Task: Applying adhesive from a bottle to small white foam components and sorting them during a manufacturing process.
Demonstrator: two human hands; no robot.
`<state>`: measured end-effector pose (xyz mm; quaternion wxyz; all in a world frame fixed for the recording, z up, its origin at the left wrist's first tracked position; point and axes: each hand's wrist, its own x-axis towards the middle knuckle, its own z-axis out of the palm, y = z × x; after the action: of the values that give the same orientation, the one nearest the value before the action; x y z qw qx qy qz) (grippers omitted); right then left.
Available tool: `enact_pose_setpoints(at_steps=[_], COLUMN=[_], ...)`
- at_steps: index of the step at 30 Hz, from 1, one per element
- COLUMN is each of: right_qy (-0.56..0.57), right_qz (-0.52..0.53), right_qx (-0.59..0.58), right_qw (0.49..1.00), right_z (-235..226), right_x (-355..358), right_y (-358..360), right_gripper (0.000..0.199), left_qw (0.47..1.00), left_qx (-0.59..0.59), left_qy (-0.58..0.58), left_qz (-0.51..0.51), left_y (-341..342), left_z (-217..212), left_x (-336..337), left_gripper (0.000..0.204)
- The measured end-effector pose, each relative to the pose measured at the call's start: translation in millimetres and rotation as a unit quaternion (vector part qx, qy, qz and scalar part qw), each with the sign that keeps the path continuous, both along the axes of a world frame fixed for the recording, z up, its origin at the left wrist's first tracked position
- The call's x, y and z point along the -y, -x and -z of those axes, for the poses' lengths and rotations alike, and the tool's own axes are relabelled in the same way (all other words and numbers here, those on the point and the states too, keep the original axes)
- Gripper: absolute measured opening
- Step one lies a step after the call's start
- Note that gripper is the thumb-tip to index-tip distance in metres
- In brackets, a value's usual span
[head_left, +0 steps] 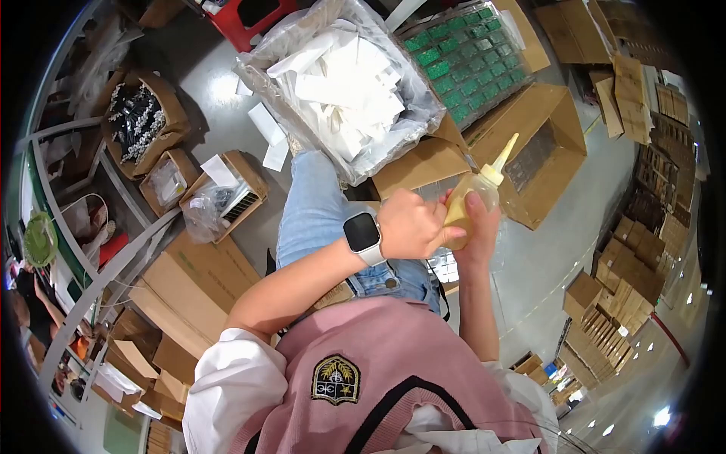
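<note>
A translucent squeeze bottle (pixel 459 215) with a yellowish filling and a long pointed nozzle is tilted, its tip toward the upper right. My right hand (pixel 482 231) is wrapped round its side, the thumb up along the body. My left hand (pixel 412 221), with a watch on the wrist, is closed against the bottle's lower end, the thumb pressed to it. The left fingers are partly hidden behind the back of the hand. Beyond my hands stands a plastic-lined box (pixel 268 85) heaped with white paper strips (pixel 344 94).
A clear tray (pixel 465 64) of green circuit boards lies at the far right of the paper box. An open carton (pixel 556 117) stands below it. Small cartons (pixel 227 197) and a box of black cables (pixel 140 121) sit at left. A red stool (pixel 249 19) is at the back.
</note>
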<state>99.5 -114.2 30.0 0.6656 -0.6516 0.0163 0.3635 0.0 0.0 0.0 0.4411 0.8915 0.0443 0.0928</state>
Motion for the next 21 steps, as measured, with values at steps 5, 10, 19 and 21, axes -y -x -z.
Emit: enact_pose_setpoints(at_steps=[5, 10, 19, 21], right_qy=[-0.008, 0.036, 0.097, 0.052], right_qz=[0.019, 0.058, 0.016, 0.016], right_qx=[0.010, 0.111, 0.071, 0.029], right_qw=[1.000, 0.991, 0.993, 0.998], right_z=[-8.7, 0.8, 25.2, 17.1], right_x=[6.5, 1.0, 13.9, 17.9], right_y=[-5.1, 0.1, 6.0, 3.7], right_gripper=[0.038, 0.037, 0.035, 0.033], left_qw=[0.991, 0.820, 0.816, 0.793], left_qx=[0.131, 0.057, -0.024, -0.019], left_qy=[0.025, 0.423, 0.501, 0.503], left_qz=[-0.003, -0.382, -0.288, -0.342], left_y=[-7.3, -21.0, -40.5, -27.4], left_z=[12.9, 39.6, 80.6, 96.7], left_x=[-13.1, -22.4, 24.0, -8.5], left_gripper=[0.033, 0.029, 0.039, 0.043])
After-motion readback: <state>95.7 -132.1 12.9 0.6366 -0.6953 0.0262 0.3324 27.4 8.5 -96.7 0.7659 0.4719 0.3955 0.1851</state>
